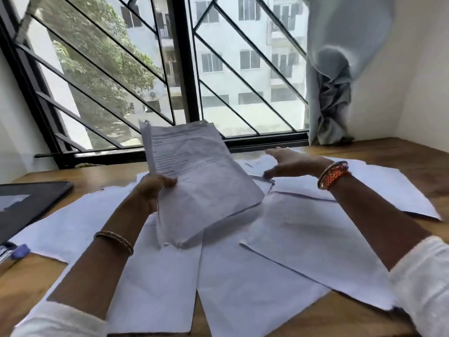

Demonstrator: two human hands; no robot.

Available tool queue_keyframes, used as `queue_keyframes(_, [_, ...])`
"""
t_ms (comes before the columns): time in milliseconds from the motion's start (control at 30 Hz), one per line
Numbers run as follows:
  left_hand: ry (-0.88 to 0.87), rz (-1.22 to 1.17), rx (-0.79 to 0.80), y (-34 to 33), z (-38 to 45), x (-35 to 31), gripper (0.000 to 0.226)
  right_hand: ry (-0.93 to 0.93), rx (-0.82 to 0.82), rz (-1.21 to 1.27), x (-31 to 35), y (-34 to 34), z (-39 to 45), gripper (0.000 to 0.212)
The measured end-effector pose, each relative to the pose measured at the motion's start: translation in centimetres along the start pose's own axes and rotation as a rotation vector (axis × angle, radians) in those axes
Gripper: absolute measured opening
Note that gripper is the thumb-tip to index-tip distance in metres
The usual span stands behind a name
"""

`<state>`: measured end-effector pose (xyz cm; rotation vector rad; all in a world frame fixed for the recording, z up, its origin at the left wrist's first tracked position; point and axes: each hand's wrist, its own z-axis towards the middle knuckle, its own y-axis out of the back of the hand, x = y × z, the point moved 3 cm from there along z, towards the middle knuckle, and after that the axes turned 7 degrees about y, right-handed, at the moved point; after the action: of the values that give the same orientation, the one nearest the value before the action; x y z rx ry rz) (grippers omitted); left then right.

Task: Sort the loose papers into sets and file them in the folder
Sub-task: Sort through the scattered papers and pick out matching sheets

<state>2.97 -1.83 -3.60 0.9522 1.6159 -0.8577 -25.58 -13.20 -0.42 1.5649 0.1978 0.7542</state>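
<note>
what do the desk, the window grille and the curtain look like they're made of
Desk: looks like wood or wood-look laminate, warm brown with visible grain and a dull sheen.
Grille: probably metal, thin straight black bars with a painted look.
Curtain: cloth, pale blue-grey and matte, hanging in soft folds and bunched near the sill.

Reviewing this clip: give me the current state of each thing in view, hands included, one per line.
left hand: grips a stack of papers, raised off the table.
stack of papers: held tilted, printed side up, corner stapled or clipped.
right hand: fingers straight, reaching over the far sheets.
loose sheets: spread overlapping across the wooden table.
dark folder: lying flat at the left edge.
curtain: bunched at the window's right side.
</note>
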Motion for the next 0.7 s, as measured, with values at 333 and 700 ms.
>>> queue_keyframes(333, [0.02, 0.161, -0.075, -0.6, 1.3, 2.3, 0.036, -0.092, -0.003, -0.081, -7.3, -1.9, -3.6, 0.066])
queue_keyframes(700, [-0.02, 0.17, -0.087, -0.7, 0.9, 2.2, 0.035, 0.068, -0.27, -0.692, -1.1, -2.9, -5.2, 0.02])
